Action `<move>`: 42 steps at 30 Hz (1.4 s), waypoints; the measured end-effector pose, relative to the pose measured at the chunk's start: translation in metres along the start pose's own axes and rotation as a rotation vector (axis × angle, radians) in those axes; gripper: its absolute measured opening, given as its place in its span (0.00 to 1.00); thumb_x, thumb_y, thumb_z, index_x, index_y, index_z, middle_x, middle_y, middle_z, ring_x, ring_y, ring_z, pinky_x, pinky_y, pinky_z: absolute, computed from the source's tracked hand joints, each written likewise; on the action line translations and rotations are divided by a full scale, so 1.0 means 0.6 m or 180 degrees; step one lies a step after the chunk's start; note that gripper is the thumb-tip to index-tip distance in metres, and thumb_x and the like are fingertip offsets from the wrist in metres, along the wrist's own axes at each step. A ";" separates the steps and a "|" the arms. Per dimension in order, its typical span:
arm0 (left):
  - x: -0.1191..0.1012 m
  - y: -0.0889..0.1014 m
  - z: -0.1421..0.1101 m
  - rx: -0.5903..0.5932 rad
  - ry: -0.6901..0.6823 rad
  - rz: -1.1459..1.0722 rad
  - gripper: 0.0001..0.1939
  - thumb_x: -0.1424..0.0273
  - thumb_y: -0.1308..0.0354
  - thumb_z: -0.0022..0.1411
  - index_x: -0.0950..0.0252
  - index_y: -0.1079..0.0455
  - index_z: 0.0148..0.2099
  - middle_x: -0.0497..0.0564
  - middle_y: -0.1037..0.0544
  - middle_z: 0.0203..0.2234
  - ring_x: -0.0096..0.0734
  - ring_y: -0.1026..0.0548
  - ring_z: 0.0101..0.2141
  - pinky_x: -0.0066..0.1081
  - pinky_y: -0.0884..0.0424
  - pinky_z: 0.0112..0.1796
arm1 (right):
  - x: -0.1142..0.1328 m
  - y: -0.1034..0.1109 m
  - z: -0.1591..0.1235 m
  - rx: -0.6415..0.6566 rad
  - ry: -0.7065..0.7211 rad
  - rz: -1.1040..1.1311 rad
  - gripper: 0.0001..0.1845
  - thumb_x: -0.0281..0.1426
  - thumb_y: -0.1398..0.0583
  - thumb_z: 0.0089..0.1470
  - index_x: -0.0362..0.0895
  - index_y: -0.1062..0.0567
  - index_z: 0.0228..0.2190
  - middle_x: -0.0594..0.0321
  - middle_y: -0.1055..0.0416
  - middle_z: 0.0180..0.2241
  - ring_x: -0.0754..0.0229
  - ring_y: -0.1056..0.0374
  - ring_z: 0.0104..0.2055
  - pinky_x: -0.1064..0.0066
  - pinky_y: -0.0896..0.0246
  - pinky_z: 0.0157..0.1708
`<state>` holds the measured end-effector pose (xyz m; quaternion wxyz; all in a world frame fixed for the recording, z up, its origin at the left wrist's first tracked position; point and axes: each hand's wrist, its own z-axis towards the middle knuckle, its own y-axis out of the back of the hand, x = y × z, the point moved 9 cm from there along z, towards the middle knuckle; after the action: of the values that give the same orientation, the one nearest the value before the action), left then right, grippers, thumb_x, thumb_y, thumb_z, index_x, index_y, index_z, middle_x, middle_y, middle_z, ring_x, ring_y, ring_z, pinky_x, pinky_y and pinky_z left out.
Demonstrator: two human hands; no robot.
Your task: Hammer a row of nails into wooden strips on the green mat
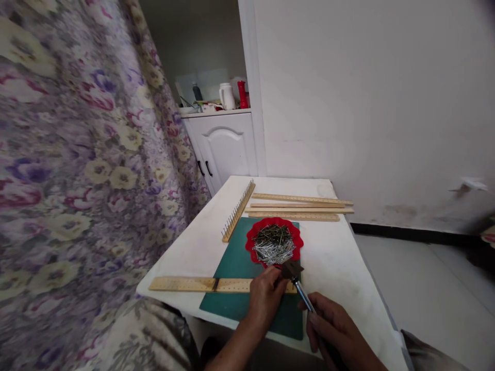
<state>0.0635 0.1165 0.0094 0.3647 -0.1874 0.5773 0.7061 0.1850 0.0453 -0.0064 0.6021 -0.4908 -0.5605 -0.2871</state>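
Silver-shafted, a hammer (304, 295) is gripped in the curled fingers of the right hand (330, 323), its head beside the left hand (266, 292), whose fingers bunch over a wooden strip (181, 284) lying across a green mat (228, 305); whether they pinch anything I cannot tell. Beyond, a red scalloped bowl (297, 239) holds loose nails (274, 246), and farther back lie a nail-studded strip (236, 219) and more wooden strips (301, 210)
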 end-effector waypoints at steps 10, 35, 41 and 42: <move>-0.016 0.024 -0.003 0.0009 -0.0214 -0.0373 0.07 0.72 0.47 0.60 0.63 0.29 0.32 0.49 0.26 0.28 0.30 0.28 0.31 0.26 0.35 0.33 | 0.010 0.041 0.006 -0.0384 0.0162 0.0322 0.18 0.46 0.43 0.54 0.45 0.36 0.37 0.72 0.33 0.17 0.75 0.50 0.08 0.83 0.61 0.07; -0.022 -0.027 0.123 0.1161 0.0172 0.2300 0.10 0.75 0.49 0.59 0.68 0.26 0.37 0.60 0.23 0.36 0.42 0.24 0.37 0.33 0.32 0.36 | 0.020 0.064 0.014 -0.0616 0.0328 0.0492 0.15 0.42 0.42 0.56 0.43 0.36 0.37 0.72 0.32 0.18 0.75 0.47 0.09 0.84 0.59 0.09; -0.026 -0.037 0.129 0.1161 0.0154 0.2403 0.13 0.78 0.51 0.57 0.70 0.25 0.39 0.64 0.23 0.38 0.45 0.24 0.38 0.36 0.32 0.37 | 0.022 0.067 0.015 -0.0623 0.0377 0.0474 0.15 0.42 0.42 0.55 0.43 0.35 0.36 0.72 0.32 0.17 0.75 0.47 0.09 0.83 0.59 0.09; -0.026 -0.036 0.129 0.1139 0.0145 0.2407 0.14 0.78 0.51 0.57 0.70 0.25 0.39 0.63 0.23 0.38 0.45 0.24 0.38 0.35 0.32 0.37 | 0.023 0.068 0.014 -0.0635 0.0388 0.0472 0.15 0.42 0.42 0.55 0.43 0.35 0.36 0.72 0.32 0.17 0.75 0.47 0.09 0.83 0.59 0.09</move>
<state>0.1019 0.1870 0.0258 0.0938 0.0885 0.7269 0.6745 0.2209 0.0704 -0.0052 0.6028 -0.5700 -0.4537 -0.3254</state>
